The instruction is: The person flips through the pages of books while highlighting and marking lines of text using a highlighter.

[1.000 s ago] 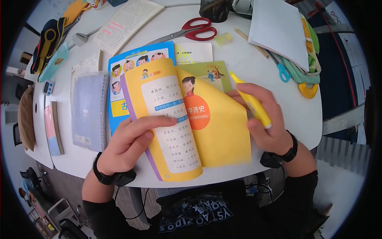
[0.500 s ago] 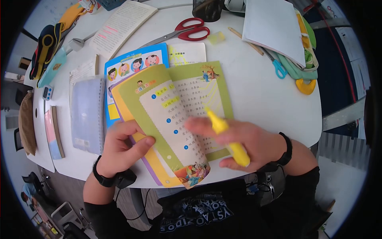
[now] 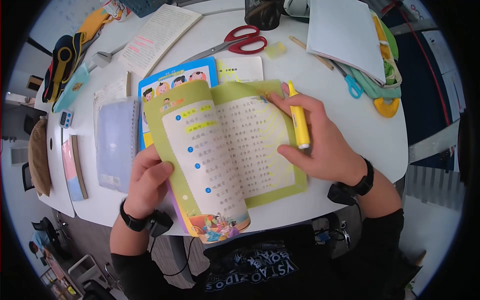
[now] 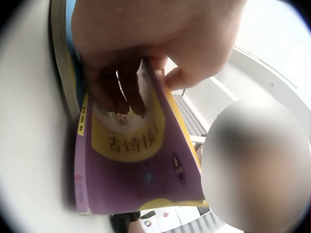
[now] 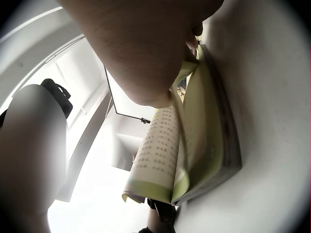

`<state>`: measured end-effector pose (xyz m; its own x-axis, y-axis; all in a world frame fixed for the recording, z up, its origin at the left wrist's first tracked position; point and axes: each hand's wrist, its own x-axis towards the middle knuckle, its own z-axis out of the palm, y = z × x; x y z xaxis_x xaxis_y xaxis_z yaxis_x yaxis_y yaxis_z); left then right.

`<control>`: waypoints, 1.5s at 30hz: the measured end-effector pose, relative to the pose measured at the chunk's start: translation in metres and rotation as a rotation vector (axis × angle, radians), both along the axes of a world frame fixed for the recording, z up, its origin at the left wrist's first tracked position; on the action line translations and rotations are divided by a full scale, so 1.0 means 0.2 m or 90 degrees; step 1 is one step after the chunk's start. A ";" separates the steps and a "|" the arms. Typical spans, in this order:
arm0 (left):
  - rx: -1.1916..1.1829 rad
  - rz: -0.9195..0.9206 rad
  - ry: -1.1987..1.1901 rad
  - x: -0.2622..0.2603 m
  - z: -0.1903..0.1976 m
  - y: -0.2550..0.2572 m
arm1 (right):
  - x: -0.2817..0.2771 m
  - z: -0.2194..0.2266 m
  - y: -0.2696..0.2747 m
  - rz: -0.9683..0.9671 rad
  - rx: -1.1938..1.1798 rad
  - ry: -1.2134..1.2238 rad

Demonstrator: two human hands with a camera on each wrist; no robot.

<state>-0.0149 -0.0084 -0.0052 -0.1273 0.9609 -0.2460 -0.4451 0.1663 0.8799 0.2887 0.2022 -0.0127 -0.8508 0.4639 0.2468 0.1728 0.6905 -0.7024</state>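
Note:
An open poem book (image 3: 260, 150) with green-bordered pages shows yellow highlighting on both pages. My left hand (image 3: 150, 182) grips its left side, thumb on the page edge and fingers under the purple cover (image 4: 141, 179), as the left wrist view shows. A yellow highlighter (image 3: 301, 125) sits between the fingers of my right hand (image 3: 327, 142), narrow end pointing away from me. That hand is at the book's right edge, thumb close to the page margin. In the right wrist view, a page (image 5: 163, 145) stands lifted and curved beside that hand.
Behind the book lie a blue book (image 3: 215, 70) and red-handled scissors (image 3: 247, 40). To the left are a clear-covered notebook (image 3: 117, 145), a pink-and-blue book (image 3: 75, 165) and a timer (image 3: 65, 119). A pencil (image 3: 312, 52), blue scissors (image 3: 354, 87) and white paper (image 3: 345, 40) lie right.
The yellow title page has turned over to the left, and a green-bordered spread now shows. My right hand swept left across the book, then returned to its right edge, still holding the highlighter.

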 end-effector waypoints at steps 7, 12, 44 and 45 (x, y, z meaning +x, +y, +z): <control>0.130 0.003 0.147 0.17 0.09 0.10 | 0.08 0.02 -0.05 0.141 -0.300 0.261; 0.182 -0.273 0.492 0.03 0.06 0.08 | -0.04 0.17 -0.11 0.450 -0.247 0.060; 0.209 -0.235 0.450 0.09 0.13 0.13 | -0.09 0.03 0.09 -0.048 -0.063 0.039; 0.211 -0.233 0.464 0.10 0.14 0.12 | -0.08 0.04 0.08 -0.083 -0.103 0.038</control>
